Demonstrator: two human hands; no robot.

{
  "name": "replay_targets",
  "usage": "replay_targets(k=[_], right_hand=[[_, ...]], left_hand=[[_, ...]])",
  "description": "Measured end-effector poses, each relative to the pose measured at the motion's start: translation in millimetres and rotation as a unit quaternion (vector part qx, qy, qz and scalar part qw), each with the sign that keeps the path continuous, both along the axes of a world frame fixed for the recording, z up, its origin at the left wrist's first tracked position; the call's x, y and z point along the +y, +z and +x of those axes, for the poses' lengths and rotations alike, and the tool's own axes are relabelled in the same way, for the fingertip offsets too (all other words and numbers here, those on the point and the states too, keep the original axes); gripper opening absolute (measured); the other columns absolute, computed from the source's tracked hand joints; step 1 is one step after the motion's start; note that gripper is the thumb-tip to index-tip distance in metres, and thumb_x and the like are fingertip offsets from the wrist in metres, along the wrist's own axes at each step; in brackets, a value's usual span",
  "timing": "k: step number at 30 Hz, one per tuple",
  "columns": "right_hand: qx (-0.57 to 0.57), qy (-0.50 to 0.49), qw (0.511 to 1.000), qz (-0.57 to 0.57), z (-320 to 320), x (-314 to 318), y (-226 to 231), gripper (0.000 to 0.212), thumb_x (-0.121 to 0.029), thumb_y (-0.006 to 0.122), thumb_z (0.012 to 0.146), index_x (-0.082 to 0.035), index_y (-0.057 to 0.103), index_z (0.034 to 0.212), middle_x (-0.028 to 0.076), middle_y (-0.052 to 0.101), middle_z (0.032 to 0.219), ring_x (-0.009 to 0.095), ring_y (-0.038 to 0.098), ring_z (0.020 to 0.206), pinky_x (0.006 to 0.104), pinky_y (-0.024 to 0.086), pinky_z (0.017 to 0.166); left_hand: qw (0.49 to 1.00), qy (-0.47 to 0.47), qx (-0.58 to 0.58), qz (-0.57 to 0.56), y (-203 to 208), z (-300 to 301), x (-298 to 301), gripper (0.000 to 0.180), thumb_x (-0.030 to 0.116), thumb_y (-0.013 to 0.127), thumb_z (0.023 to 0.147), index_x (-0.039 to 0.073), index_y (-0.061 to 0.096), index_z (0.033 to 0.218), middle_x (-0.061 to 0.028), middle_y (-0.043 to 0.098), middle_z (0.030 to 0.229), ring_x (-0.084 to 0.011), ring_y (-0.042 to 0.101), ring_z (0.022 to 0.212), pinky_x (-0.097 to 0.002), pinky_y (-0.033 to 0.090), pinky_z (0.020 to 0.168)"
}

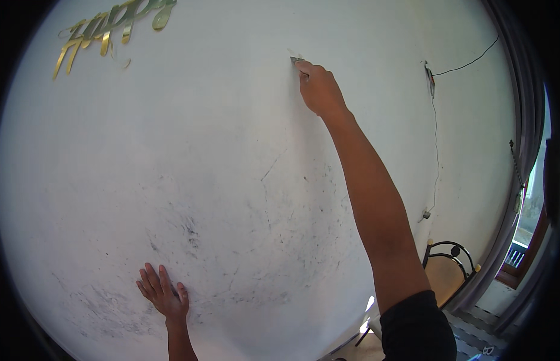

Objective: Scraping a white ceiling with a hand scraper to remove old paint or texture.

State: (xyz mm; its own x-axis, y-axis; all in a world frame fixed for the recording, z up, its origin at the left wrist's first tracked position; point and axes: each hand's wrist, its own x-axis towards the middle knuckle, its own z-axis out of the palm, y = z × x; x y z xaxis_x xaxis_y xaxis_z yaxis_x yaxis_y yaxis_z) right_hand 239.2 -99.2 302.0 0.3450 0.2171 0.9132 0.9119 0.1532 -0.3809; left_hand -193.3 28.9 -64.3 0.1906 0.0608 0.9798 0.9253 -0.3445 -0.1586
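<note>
My right hand (pixel 319 90) is raised high on the white wall (pixel 219 114), its fingers closed around a small scraper. The scraper's grey metal blade (pixel 297 59) lies against the wall, next to a small pale scuffed patch; its handle is hidden in my fist. Lower down and to the left, my left hand (pixel 165 293) rests on the wall with its fingers spread, holding nothing. Dark scuffs and scratches (pixel 189 231) cover the wall around and above this hand.
Shiny gold lettering (pixel 114 27) hangs at the upper left. On the right, a thin dark cable (pixel 436 144) runs between a wall fitting (pixel 430 79) and a small plug or socket (pixel 426 215). A black-framed chair (pixel 446 274) stands below, beside a grey curtain (pixel 526 108).
</note>
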Motion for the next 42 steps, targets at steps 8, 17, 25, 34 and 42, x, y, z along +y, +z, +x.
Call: replay_targets(k=[8,17,25,34,42], right_hand=[[-0.042,-0.078,0.996,-0.008,2.4,-4.5,4.9,0.035,-0.008,0.047,0.100,-0.004,0.062,0.131,0.023,0.070,0.109,0.038,0.068,0.099,0.0447,0.053,0.088],[-0.079,-0.067,0.994,0.016,15.9,-4.9,-2.6,0.033,-0.014,0.046,0.101,-0.008,0.063,0.129,0.024,0.069,0.112,0.042,0.067,0.102,0.0489,0.055,0.087],[-0.061,-0.062,0.996,0.009,-9.5,8.7,-12.7,0.036,-0.012,0.044,0.102,-0.005,0.057,0.135,0.019,0.063,0.126,0.039,0.064,0.109,0.0474,0.052,0.093],[-0.044,-0.088,0.995,0.011,-5.3,11.4,2.5,0.036,-0.016,0.040,0.104,-0.003,0.056,0.133,0.018,0.060,0.135,0.040,0.063,0.114,0.0496,0.053,0.095],[-0.028,-0.096,0.994,0.036,0.9,6.9,11.6,0.034,-0.016,0.046,0.102,-0.009,0.060,0.132,0.023,0.069,0.113,0.042,0.066,0.103,0.0487,0.054,0.088]], left_hand=[[1.000,-0.006,0.004,-0.003,-2.3,0.7,-1.9,0.058,0.041,0.036,0.105,0.007,0.041,0.151,-0.0201,0.031,0.161,-0.0396,0.025,0.150,-0.0585,0.014,0.120],[1.000,-0.007,-0.015,-0.001,-0.2,6.2,-5.4,0.054,0.036,0.040,0.103,0.009,0.043,0.150,-0.0195,0.033,0.161,-0.0395,0.027,0.149,-0.0591,0.016,0.120],[1.000,-0.011,-0.004,0.005,-4.9,4.4,-4.6,0.055,0.038,0.039,0.104,0.009,0.044,0.149,-0.0207,0.033,0.160,-0.0392,0.028,0.149,-0.0590,0.016,0.120],[1.000,-0.008,0.009,-0.002,-9.4,3.5,-1.5,0.056,0.040,0.039,0.103,0.008,0.043,0.149,-0.0215,0.033,0.160,-0.0405,0.028,0.149,-0.0588,0.016,0.120],[1.000,-0.015,0.004,0.009,-6.0,3.9,-0.9,0.055,0.040,0.038,0.103,0.009,0.044,0.148,-0.0211,0.034,0.159,-0.0404,0.028,0.149,-0.0588,0.017,0.120]])
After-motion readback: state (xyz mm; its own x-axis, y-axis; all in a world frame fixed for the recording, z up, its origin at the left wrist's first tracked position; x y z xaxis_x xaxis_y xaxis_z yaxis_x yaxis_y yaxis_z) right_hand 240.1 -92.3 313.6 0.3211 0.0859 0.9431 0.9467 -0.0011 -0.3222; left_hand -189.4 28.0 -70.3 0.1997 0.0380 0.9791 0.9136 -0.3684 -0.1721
